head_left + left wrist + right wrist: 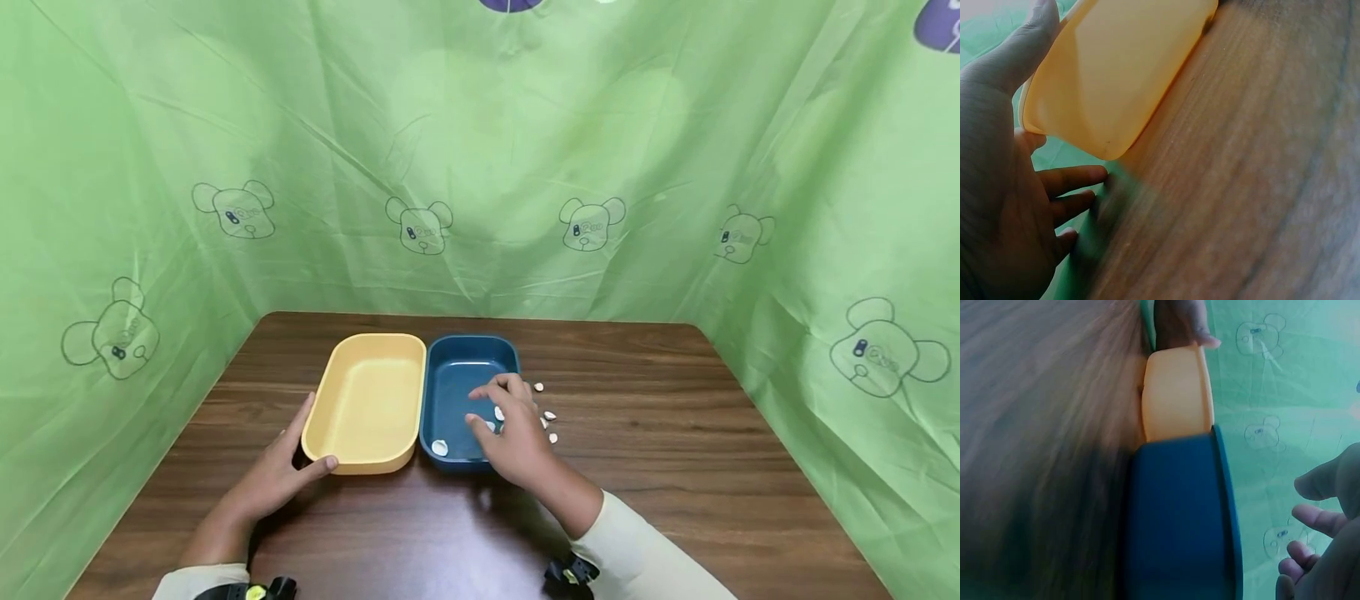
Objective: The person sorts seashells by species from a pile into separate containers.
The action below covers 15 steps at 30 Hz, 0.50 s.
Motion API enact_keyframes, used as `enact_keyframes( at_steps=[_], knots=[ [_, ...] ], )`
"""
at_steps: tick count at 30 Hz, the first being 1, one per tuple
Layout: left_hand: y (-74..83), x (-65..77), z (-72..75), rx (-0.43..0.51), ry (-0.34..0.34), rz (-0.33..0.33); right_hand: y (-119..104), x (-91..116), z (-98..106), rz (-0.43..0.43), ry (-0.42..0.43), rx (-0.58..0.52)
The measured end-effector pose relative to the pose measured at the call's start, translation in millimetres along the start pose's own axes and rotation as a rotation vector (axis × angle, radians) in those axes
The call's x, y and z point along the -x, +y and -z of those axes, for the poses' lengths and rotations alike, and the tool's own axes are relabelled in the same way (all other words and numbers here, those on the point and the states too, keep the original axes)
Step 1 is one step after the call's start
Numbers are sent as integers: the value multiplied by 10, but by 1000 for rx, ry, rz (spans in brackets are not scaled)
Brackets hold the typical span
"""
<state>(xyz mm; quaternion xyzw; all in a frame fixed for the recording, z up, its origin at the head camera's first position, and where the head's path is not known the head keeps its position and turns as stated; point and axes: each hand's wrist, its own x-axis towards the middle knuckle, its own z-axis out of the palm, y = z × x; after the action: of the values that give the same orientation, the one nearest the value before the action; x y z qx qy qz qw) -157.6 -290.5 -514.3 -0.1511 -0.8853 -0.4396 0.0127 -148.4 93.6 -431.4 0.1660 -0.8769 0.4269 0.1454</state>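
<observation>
A yellow rectangular container (pixel 367 408) stands on the table, its inside bare. My left hand (pixel 272 477) grips its near left corner, thumb at the front rim and index finger along the side; the left wrist view shows the other fingers (pixel 1072 206) spread below. A dark blue container (pixel 453 392) stands right beside the yellow one. Above its right side hovers my right hand (pixel 517 433), thumb and fingers apart and nothing between them. Small white shells lie in the blue container, one (pixel 439 448) near its front left corner and others partly hidden by the hand.
Several more small white pieces (pixel 551 415) lie on the wooden table (pixel 637 467) just right of the blue container. A green curtain (pixel 480 167) with bear-face outlines encloses the table at the back and both sides.
</observation>
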Motion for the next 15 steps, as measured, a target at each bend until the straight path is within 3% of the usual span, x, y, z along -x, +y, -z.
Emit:
enact_keyframes(
  at_steps=[15],
  knots=[
    [14, 3, 15, 10, -11, 1, 422, 48, 373, 1, 115, 32]
  ],
)
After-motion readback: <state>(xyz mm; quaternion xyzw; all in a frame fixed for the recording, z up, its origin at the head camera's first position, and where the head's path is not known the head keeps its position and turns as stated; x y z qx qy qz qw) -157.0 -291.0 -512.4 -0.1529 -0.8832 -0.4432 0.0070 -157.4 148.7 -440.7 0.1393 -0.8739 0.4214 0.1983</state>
